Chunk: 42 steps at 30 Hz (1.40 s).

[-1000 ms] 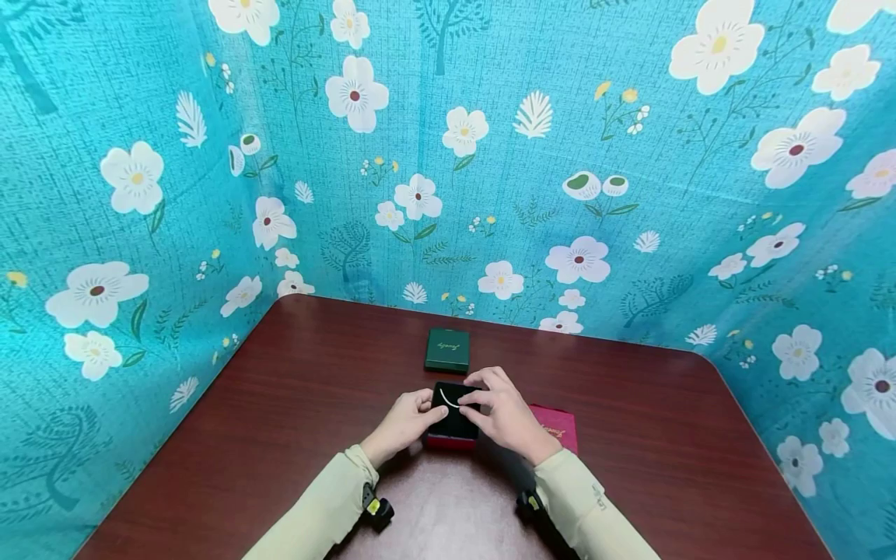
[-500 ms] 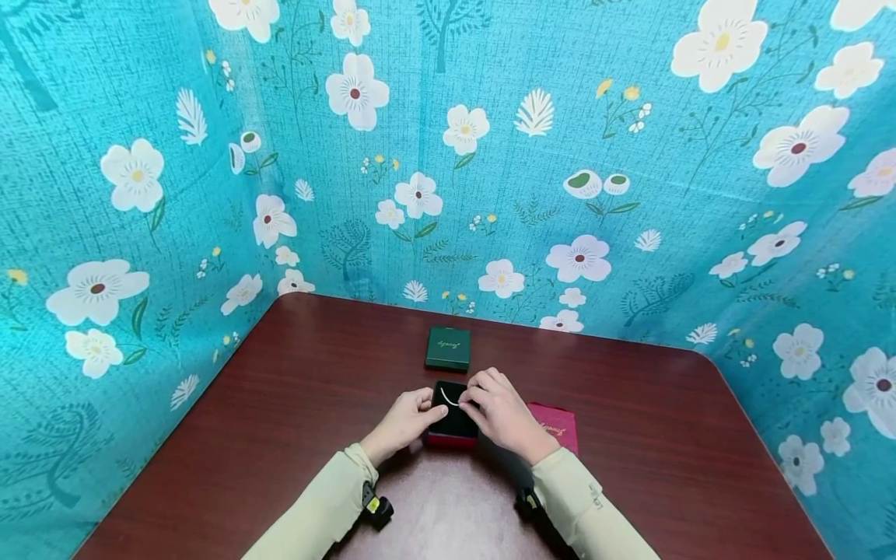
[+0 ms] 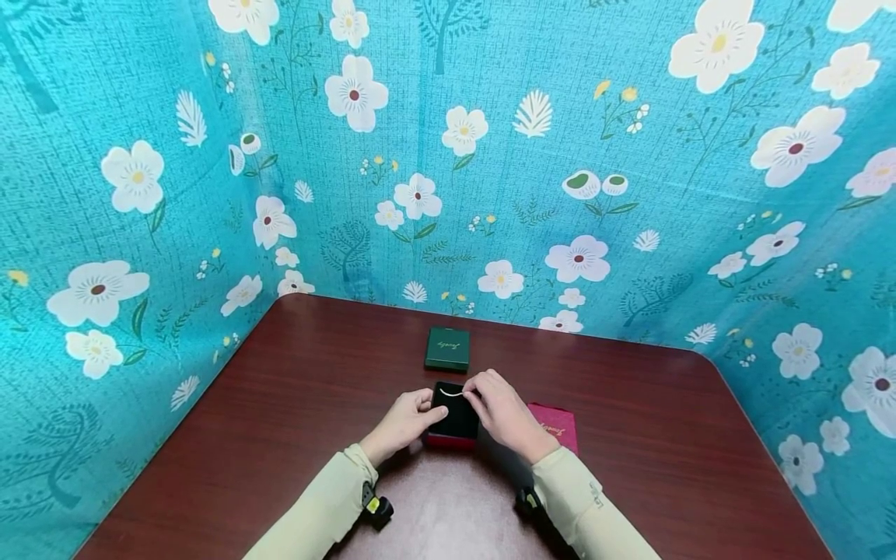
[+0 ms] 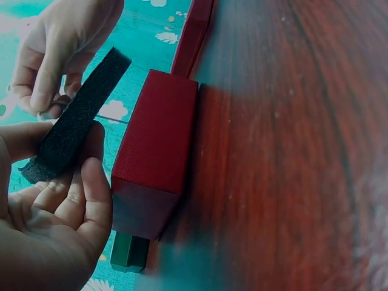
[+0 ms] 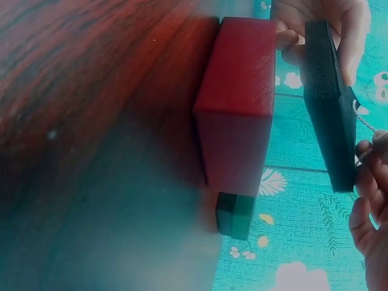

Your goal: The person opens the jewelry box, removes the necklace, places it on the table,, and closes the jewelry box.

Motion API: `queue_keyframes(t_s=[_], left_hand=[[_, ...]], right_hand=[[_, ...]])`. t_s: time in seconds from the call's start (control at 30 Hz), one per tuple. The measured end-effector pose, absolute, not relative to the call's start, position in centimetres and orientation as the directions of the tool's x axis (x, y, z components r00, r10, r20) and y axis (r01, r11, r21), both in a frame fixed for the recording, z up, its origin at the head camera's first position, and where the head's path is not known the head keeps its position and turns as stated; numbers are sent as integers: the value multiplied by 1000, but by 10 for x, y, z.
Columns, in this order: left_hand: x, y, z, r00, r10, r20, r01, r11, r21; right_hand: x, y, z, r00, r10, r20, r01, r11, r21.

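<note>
Two hands at red box [image 3: 451, 440] | left hand [image 3: 404, 424] grips black foam pad [image 3: 456, 416] above box | right hand [image 3: 502, 412] pinches silver chain [image 3: 451, 393] at pad's far edge | step: seating chain; next likely needs gentle pull, steady pad

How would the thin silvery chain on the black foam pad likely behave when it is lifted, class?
The thin silvery chain looks fine and limp, so it would probably droop and tangle. The right hand pinches one end over the black foam pad, which suggests it is light and may slip.
</note>
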<state>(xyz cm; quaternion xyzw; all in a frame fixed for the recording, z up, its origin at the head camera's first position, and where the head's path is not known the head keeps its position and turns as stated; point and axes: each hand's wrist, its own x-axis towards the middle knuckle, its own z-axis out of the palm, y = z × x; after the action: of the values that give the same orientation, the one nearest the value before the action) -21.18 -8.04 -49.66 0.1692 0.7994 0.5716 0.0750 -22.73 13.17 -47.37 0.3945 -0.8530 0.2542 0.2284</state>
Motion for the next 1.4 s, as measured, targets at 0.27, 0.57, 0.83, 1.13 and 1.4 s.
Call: queue_keyframes(t_s=[0.27, 0.57, 0.83, 1.13, 1.4], left_hand=[[-211, -82, -499, -914, 380, 145, 257, 264, 929], [-209, -81, -493, -924, 378, 63, 180, 282, 942], [-209, -82, -492, -920, 387, 66, 185, 279, 942], [-208, -82, -491, -917, 393, 69, 190, 276, 942], [-208, -82, -490, -918, 391, 63, 188, 288, 939]], right_hand=[[-229, 132, -473, -545, -555, 628, -819, 513, -258], [-231, 134, -470, -585, -518, 624, -785, 555, -276], [-232, 133, -469, -611, -476, 632, -765, 561, -317], [-235, 135, -468, -581, -494, 647, -787, 543, -293], [-239, 138, -467, -573, -523, 632, -794, 544, -270]])
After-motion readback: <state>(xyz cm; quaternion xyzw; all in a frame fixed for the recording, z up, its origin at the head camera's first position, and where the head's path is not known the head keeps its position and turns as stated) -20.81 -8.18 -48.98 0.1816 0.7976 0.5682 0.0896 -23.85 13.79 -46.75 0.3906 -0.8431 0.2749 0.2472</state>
